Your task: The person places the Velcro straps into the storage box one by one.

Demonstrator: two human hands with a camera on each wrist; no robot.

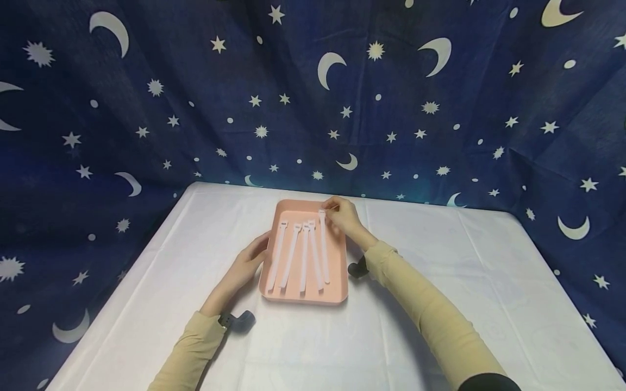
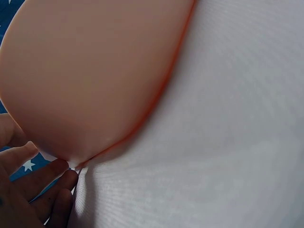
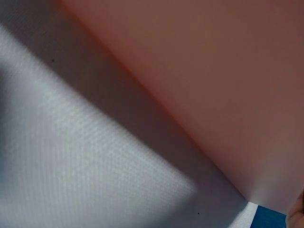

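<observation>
A shallow pink tray lies on the white-covered table, holding several white cable-tie-like straps, each with a slotted head at its far end. They lie lengthwise, roughly side by side, two of them close together in the middle. Above the tray's far right part, my right hand pinches the head of the rightmost strap; its tail points toward me. My left hand rests against the tray's left side, fingertips touching the outer wall. In the right wrist view, only a sliver of the right hand shows beside the tray wall.
A white cloth covers the table around the tray. Behind the table hangs a dark blue curtain with moons and stars. Dark wrist-worn devices sit at both cuffs, close to the tabletop.
</observation>
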